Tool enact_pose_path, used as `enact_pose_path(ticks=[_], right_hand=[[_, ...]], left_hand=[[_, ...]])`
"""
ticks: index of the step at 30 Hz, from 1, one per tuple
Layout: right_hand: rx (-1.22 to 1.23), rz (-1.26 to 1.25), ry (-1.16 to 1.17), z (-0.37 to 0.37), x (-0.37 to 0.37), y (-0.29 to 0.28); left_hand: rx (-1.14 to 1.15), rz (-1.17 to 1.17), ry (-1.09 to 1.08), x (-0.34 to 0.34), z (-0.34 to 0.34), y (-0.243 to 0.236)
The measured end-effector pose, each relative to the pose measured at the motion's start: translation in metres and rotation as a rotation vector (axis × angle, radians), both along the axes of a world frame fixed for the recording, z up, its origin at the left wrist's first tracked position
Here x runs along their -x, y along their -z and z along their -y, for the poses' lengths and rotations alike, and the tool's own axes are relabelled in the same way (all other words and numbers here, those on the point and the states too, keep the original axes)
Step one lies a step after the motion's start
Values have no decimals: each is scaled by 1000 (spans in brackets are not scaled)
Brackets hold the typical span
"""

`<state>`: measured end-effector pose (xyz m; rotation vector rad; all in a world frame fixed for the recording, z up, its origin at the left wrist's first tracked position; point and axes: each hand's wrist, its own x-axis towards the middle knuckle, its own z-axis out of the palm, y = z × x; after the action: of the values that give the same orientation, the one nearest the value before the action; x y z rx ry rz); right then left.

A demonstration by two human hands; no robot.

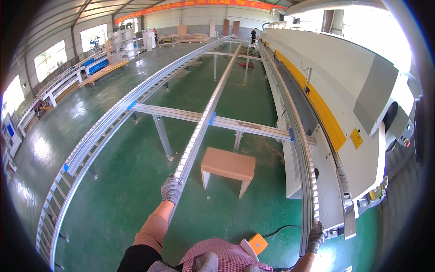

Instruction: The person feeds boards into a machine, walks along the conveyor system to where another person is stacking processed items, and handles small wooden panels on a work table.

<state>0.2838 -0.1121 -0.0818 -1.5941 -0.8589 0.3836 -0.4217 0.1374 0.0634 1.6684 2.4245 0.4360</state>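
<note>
Though slender, one long middle rail (203, 121) (silvery, white-studded).

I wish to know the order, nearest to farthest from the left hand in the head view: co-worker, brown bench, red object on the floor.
1. Brown bench: ahead, right of the left hand.
2. Red object: farther ahead, on the floor.
3. Co-worker: farthest ahead, near the picture's top.
</note>
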Motion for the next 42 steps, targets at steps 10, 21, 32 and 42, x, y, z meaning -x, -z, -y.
enact_pose_path(ticks=[10,21,32,42], right_hand=[[431,529,260,1,82,-90],[741,717,308,59,113,-89],[731,694,213,57,105,-93],[644,680,155,74,108,-113]], left_hand=[[34,23,-20,6,8,-8],[-95,-51,55,25,3,34],[-83,-107,116,35,10,46],[22,-297,-14,10,57,34]])
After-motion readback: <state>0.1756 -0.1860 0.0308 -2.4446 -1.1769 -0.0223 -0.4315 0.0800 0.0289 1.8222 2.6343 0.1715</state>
